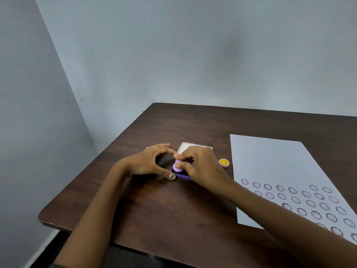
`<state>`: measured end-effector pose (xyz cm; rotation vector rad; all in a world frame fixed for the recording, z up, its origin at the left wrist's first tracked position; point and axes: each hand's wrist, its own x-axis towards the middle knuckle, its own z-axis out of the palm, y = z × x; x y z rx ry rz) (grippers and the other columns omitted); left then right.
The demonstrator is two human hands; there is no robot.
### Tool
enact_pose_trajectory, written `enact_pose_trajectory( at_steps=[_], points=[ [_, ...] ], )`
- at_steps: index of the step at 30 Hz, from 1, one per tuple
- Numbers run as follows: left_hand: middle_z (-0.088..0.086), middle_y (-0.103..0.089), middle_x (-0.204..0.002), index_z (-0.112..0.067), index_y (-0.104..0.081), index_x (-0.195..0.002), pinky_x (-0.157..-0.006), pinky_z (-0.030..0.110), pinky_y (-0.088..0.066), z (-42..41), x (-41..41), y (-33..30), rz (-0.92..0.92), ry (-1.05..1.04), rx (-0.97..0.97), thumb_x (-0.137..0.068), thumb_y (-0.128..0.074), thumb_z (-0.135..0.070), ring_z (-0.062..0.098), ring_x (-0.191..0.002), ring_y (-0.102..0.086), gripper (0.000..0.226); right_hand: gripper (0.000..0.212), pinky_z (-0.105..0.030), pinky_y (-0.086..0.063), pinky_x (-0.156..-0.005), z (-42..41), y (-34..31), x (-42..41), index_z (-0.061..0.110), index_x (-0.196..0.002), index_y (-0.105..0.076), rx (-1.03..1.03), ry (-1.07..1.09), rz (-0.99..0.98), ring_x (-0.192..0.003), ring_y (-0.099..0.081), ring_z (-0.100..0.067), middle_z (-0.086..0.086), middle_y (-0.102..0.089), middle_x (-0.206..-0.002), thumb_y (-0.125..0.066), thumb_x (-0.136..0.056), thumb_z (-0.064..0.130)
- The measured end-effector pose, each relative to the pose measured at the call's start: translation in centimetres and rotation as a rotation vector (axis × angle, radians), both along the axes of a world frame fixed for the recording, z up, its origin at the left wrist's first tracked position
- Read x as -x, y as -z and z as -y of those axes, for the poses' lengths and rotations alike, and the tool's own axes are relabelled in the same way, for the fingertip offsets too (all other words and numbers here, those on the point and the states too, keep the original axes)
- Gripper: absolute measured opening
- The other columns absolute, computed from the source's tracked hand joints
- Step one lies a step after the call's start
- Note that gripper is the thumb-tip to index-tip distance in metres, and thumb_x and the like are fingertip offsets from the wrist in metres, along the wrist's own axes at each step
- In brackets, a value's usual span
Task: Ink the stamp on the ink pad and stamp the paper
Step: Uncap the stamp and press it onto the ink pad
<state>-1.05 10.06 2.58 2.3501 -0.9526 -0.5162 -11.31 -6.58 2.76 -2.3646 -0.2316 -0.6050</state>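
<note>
The stamp (177,167), a small lilac plastic knob, stands face down on the ink pad (182,176), at the pad's left near corner. The right hand (201,167) is closed around it: thumb and fingertips pinch its upper part from above, and the hand hides most of the pad. The stamp looks light and rigid; its smooth rounded body may slip under a loose pinch, so the sensible hold is on the narrower upper part, between thumb and two fingers, with the axis kept upright. Its inked face should not be touched.

The pad is a shallow purple tray with a white lid (185,147) open behind it. It also appears light and liable to slide on the table (173,209). The left hand (150,163) steadies it: the thumb tip touches the tray's near left corner and the forefinger reaches toward the far edge. The fingers are spread, clasping nothing. Whether the forefinger touches the lid or the stamp cannot be told, since the fingertips crowd together there.

A small cap (224,163) with a yellow smiling face lies just right of the pad. Farther right lies the paper (270,163), thin, limp and unsecured, its near half covered with rows of smiley prints (280,188), its far half blank. A press there probably needs to be straight down and lifted cleanly.
</note>
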Motion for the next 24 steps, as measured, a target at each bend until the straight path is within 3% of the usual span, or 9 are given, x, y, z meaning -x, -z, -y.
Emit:
enact_pose_trajectory(
  at_steps=[3, 7, 11, 15, 19, 24],
  points=[
    [-0.017, -0.021, -0.153, -0.06, -0.05, -0.111, -0.115, 0.04, -0.02, -0.05, 0.01, -0.02, -0.007, 0.009, 0.004, -0.06, -0.082, -0.048, 0.009, -0.141, -0.012, 0.062, 0.021, -0.034, -0.052, -0.077, -0.27, 0.46, 0.36, 0.005, -0.101, -0.069, 0.119, -0.068, 0.049, -0.085, -0.064, -0.022, -0.015, -0.071, -0.096, -0.063, -0.081, 0.009],
    [-0.017, -0.022, -0.153, -0.06, -0.051, -0.107, -0.115, 0.04, -0.021, -0.04, 0.06, -0.08, -0.005, 0.01, 0.007, -0.06, -0.082, -0.047, 0.01, -0.142, -0.013, 0.058, 0.018, -0.027, -0.05, -0.076, -0.01, 0.31, 0.1, 0.006, -0.097, -0.071, 0.055, -0.018, 0.047, -0.084, -0.064, -0.02, -0.014, -0.072, -0.095, -0.065, -0.079, 0.008],
    [-0.017, -0.022, -0.152, -0.062, -0.049, -0.111, -0.114, 0.037, -0.019, -0.13, 0.07, -0.15, -0.015, 0.017, -0.003, -0.061, -0.082, -0.048, 0.009, -0.141, -0.012, 0.062, 0.016, -0.04, -0.052, -0.075, -0.54, 0.71, 0.77, 0.004, -0.094, -0.07, 0.206, -0.101, 0.11, -0.084, -0.064, -0.027, -0.017, -0.071, -0.093, -0.059, -0.082, 0.006],
    [-0.018, -0.022, -0.152, -0.057, -0.049, -0.112, -0.114, 0.039, -0.02, -0.09, 0.08, -0.1, -0.003, 0.008, -0.004, -0.061, -0.081, -0.048, 0.011, -0.141, -0.013, 0.061, 0.015, -0.04, -0.051, -0.076, -0.21, 0.47, 0.25, 0.006, -0.092, -0.072, 0.042, -0.008, 0.078, -0.082, -0.064, -0.022, -0.014, -0.073, -0.09, -0.065, -0.079, 0.007],
    [-0.018, -0.022, -0.152, -0.064, -0.049, -0.108, -0.114, 0.04, -0.02, -0.14, 0.09, -0.22, -0.021, 0.026, 0.003, -0.061, -0.082, -0.047, 0.01, -0.14, -0.013, 0.06, 0.015, -0.042, -0.053, -0.071, -0.82, 0.93, 0.82, 0.003, -0.094, -0.069, 0.274, -0.088, 0.147, -0.08, -0.064, -0.03, -0.017, -0.07, -0.091, -0.059, -0.082, 0.005],
    [-0.018, -0.022, -0.152, -0.061, -0.049, -0.11, -0.115, 0.041, -0.02, -0.11, 0.11, -0.07, -0.002, 0.016, 0.002, -0.061, -0.082, -0.048, 0.01, -0.142, -0.013, 0.06, 0.017, -0.036, -0.05, -0.073, -0.56, 0.65, 0.36, 0.004, -0.095, -0.07, 0.105, -0.004, 0.115, -0.081, -0.064, -0.028, -0.016, -0.071, -0.089, -0.062, -0.08, 0.006]
  ],
)
